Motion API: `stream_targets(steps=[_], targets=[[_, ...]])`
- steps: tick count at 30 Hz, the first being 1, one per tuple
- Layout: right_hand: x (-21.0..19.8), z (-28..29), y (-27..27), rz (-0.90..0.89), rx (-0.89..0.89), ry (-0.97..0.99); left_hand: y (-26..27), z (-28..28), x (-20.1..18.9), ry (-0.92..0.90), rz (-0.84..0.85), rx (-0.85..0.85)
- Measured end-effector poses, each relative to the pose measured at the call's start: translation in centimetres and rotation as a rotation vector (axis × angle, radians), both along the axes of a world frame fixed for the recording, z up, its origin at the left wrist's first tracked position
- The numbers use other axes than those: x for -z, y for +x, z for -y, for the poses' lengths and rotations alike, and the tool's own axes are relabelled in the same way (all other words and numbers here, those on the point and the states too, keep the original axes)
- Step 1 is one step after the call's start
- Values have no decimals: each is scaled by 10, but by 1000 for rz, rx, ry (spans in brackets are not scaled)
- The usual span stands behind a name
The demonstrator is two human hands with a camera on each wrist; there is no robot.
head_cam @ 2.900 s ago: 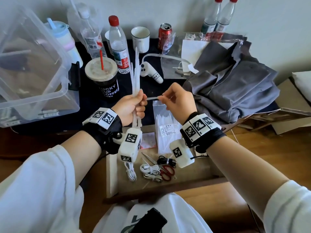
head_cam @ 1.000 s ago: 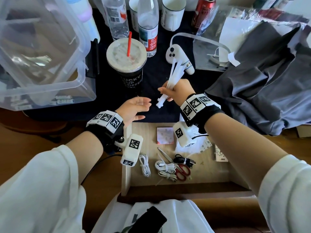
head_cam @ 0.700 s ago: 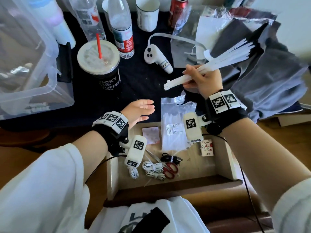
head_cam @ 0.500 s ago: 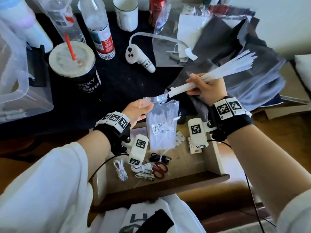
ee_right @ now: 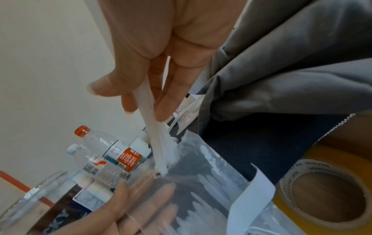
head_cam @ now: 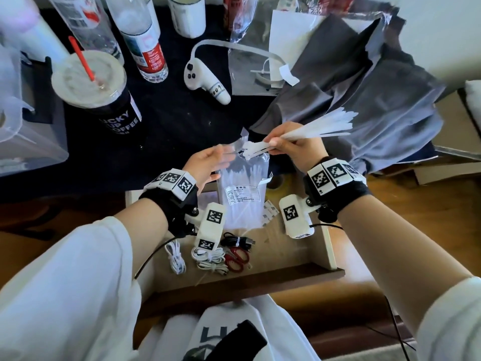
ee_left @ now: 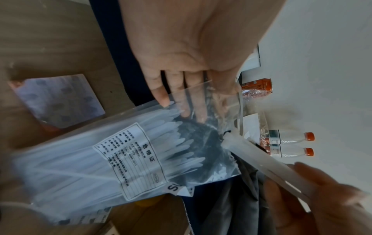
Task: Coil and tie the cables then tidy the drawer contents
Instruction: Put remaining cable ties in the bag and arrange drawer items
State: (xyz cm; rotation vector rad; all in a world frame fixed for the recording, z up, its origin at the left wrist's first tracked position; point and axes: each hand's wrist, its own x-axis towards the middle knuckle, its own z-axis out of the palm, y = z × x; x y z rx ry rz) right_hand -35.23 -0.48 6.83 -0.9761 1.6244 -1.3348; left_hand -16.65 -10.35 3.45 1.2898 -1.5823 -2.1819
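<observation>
White plastic zip ties (head_cam: 307, 131), light & springy, pinched mid-bundle by right hand (head_cam: 299, 149); left hand (head_cam: 205, 165) holds slippery clear bag (head_cam: 244, 194) open w/ fingers.

The right hand (head_cam: 299, 149) pinches a bundle of white ties (head_cam: 312, 130), heads at the mouth of a clear bag (head_cam: 243, 194) that the left hand (head_cam: 205, 165) holds upright over the open drawer (head_cam: 326, 246). In the drawer lie coiled white cables (head_cam: 208, 256), a black cable (head_cam: 235, 241) and red scissors (head_cam: 236, 259). On the counter (head_cam: 169, 118) stand a coffee cup (head_cam: 104, 100), bottles (head_cam: 140, 35) and a white controller (head_cam: 205, 82), beside grey cloth (head_cam: 364, 100).
</observation>
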Motion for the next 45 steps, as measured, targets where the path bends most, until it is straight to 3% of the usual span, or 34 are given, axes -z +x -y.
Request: stream_targets(steps=[4, 11, 21, 25, 32, 36, 45], targets=[[-3, -4, 1, -29, -138, -5, 2, -2, 0, 4, -14, -16], [-6, -12, -3, -57, -143, 27, 6, -6, 1, 11, -36, -9], [-13, -10, -1, -125, 140, 279, 14, -12, -5, 30, -67, 59], [-12, -7, 1, -7, 212, 409, 15, -18, -9, 43, -79, 79], [-16, -10, 5, 46, 326, 376, 22, -23, -13, 24, -80, 113], [-18, -13, 6, -28, 349, 418, 23, -26, -14, -4, -76, 133], [-21, -17, 24, -197, 182, 514, 14, -39, -14, -11, -26, 6]])
